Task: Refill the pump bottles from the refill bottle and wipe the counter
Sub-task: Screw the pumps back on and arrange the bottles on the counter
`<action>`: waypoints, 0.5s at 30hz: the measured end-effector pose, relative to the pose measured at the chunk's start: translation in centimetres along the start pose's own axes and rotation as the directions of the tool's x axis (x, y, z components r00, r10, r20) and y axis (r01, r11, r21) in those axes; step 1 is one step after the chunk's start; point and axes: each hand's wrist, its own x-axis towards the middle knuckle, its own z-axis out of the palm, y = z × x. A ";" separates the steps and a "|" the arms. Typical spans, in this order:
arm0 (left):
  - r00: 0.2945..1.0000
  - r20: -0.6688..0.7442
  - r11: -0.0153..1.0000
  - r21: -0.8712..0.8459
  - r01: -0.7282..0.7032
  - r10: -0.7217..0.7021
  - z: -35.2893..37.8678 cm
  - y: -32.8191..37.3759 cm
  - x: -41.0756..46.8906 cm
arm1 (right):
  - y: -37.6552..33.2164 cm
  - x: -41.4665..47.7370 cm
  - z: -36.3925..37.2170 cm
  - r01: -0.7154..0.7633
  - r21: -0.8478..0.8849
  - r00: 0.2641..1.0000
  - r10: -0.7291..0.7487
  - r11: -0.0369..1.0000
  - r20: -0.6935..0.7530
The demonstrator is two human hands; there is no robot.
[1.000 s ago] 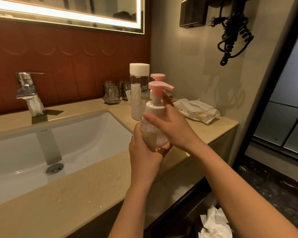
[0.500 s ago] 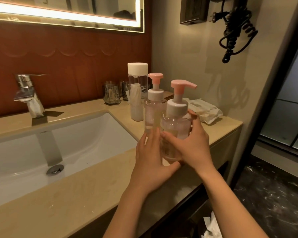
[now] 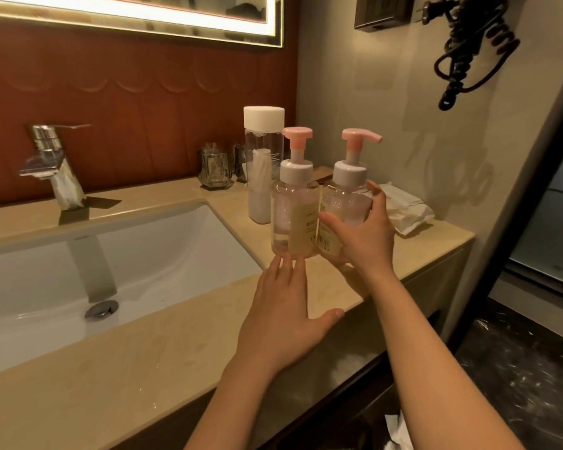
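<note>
Two clear pump bottles with pink pump heads stand side by side on the beige counter (image 3: pixel 176 345). My right hand (image 3: pixel 366 237) grips the right pump bottle (image 3: pixel 348 196), fingers curled round its body. The left pump bottle (image 3: pixel 293 209) stands free beside it, touching or nearly touching. My left hand (image 3: pixel 283 313) hovers flat and open just in front of the left bottle, holding nothing. Behind them stands a tall clear refill bottle (image 3: pixel 262 164) with a white cap.
A white sink basin (image 3: pixel 78 271) with a chrome faucet (image 3: pixel 51 164) fills the left. Glass tumblers (image 3: pixel 213 168) stand by the back wall. A white packet of wipes (image 3: pixel 403 209) lies at the counter's right end. A coiled black cord (image 3: pixel 468 50) hangs on the wall.
My right hand carried the pump bottle right and back and set it beside the other one. My left hand let go of it and drew back toward me, fingers flat.
</note>
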 end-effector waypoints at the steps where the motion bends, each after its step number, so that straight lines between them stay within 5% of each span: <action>1: 1.000 0.003 1.000 0.006 0.009 -0.009 0.1 0.0 0.0 | 0.1 0.2 0.2 -0.001 -0.002 1.000 0.001 1.000 -0.005; 15: 0.998 -0.028 0.999 0.002 0.050 -0.050 0.0 0.8 -0.1 | 0.2 1.6 1.2 -0.022 -0.034 0.998 0.024 0.999 0.051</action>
